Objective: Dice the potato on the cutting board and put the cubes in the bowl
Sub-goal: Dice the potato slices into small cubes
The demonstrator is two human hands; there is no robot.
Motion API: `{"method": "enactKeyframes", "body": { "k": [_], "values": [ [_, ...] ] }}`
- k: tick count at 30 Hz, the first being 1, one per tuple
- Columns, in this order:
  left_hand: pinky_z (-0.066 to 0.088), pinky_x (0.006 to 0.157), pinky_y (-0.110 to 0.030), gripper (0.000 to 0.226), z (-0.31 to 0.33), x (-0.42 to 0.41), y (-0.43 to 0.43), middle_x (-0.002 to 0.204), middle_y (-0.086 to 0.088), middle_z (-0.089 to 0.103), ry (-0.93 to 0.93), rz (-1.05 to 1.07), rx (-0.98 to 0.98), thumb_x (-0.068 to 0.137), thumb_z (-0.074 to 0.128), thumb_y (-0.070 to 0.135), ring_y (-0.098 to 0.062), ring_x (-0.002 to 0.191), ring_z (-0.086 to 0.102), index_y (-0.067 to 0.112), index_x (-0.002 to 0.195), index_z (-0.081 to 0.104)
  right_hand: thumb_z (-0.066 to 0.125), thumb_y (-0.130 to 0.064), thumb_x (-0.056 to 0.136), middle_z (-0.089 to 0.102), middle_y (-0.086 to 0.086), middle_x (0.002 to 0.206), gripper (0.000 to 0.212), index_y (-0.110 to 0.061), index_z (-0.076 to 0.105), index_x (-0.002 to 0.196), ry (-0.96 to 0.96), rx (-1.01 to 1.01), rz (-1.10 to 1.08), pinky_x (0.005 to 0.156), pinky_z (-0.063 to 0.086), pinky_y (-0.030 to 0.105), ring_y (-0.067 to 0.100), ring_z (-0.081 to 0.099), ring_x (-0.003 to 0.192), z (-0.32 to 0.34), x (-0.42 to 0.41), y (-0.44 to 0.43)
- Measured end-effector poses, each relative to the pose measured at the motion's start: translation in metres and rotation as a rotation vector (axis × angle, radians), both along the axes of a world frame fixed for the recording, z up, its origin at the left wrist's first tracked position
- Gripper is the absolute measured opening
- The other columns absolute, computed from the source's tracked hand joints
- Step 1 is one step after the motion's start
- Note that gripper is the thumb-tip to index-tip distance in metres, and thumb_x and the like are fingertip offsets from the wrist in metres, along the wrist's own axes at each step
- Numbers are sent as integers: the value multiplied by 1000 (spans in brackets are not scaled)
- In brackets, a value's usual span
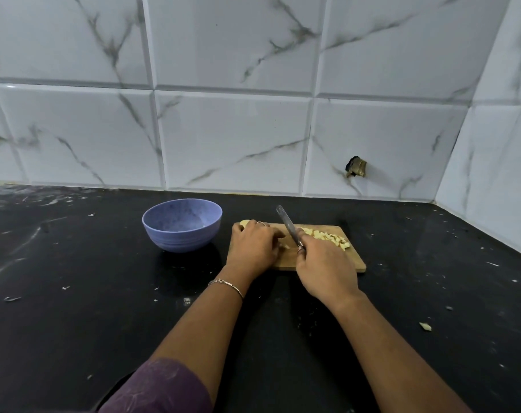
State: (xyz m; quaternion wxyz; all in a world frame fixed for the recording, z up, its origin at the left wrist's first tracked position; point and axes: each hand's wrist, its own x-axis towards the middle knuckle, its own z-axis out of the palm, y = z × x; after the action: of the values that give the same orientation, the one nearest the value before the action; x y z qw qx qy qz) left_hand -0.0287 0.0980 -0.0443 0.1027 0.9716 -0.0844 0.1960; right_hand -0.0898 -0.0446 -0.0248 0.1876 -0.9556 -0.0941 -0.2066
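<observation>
- The tiled wall [238, 129] of white, grey-veined marble-look squares fills the upper half of the view. A small dark hole with a stub [356, 167] sits low on its right part.
- The black countertop [74, 293] runs below it, flecked with pale crumbs and smears.
- Both forearms reach in from the bottom edge, and a purple sleeve [161, 389] covers the left upper arm.
- The wooden cutting board [356, 262] lies flat on the counter, right of centre and near the wall.
- The blue bowl [179, 236] stands upright just left of the board, apart from it. No cubes show inside.
- The left hand [253, 245] lies palm-down on the board's left end, fingers curled over the potato [245, 223]. Only the potato's pale end shows past the knuckles at the board's far left corner.
- The right hand [324, 269] is closed in a fist round the knife [287, 225]. The handle is hidden in the fist, and the blade slants up and away just beside the left fingertips.
- A heap of pale potato cubes [327, 235] rests on the board's far right part, beyond the right hand.
- A thin metal bracelet [226, 284] circles the left wrist.
- A ring [261, 223] sits on a left finger.
- One pale scrap [425, 326] lies on the counter, well to the right of the right forearm.
</observation>
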Motion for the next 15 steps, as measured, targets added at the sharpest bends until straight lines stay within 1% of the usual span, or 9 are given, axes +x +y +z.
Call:
{"method": "enactKeyframes", "body": {
  "k": [4, 7, 10, 12, 15],
  "values": [
    [29, 98, -42, 21, 1, -2, -2, 109, 7, 67, -12, 58, -46, 93, 56, 37, -18, 111, 55, 30, 104, 72, 47, -26, 103, 67, -6, 102, 49, -31, 38, 151, 24, -20, -2, 78, 54, 29, 12, 63, 92, -1, 0, 0],
    [31, 100, -44, 20, 3, -5, -5, 103, 6, 68, -8, 119, -57, 93, 54, 37, -20, 104, 56, 27, 98, 71, 47, -25, 102, 68, -4, 102, 51, -31, 38, 152, 46, -34, -2, 81, 56, 34, 14, 64, 92, -4, 2, 1],
    [32, 101, -45, 19, 5, -7, -9, 101, 4, 68, -4, 145, -58, 93, 53, 38, -21, 101, 58, 26, 96, 69, 47, -25, 102, 68, -5, 103, 50, -32, 40, 151, 50, -44, 3, 82, 55, 33, 13, 63, 92, -6, 2, 2],
    [33, 101, -44, 19, 5, -8, -10, 101, 5, 67, 2, 156, -70, 93, 54, 37, -20, 101, 58, 25, 96, 69, 47, -24, 102, 68, -4, 105, 49, -31, 41, 150, 51, -42, 7, 76, 53, 27, 13, 63, 92, -8, 3, 1],
    [34, 106, -45, 17, 6, -9, -11, 98, 5, 68, 26, 154, -112, 94, 55, 35, -19, 100, 57, 25, 95, 68, 48, -24, 102, 67, -4, 100, 49, -31, 42, 150, 58, -31, 9, 62, 43, 21, 10, 58, 80, -9, 2, 2]
  ]
}}
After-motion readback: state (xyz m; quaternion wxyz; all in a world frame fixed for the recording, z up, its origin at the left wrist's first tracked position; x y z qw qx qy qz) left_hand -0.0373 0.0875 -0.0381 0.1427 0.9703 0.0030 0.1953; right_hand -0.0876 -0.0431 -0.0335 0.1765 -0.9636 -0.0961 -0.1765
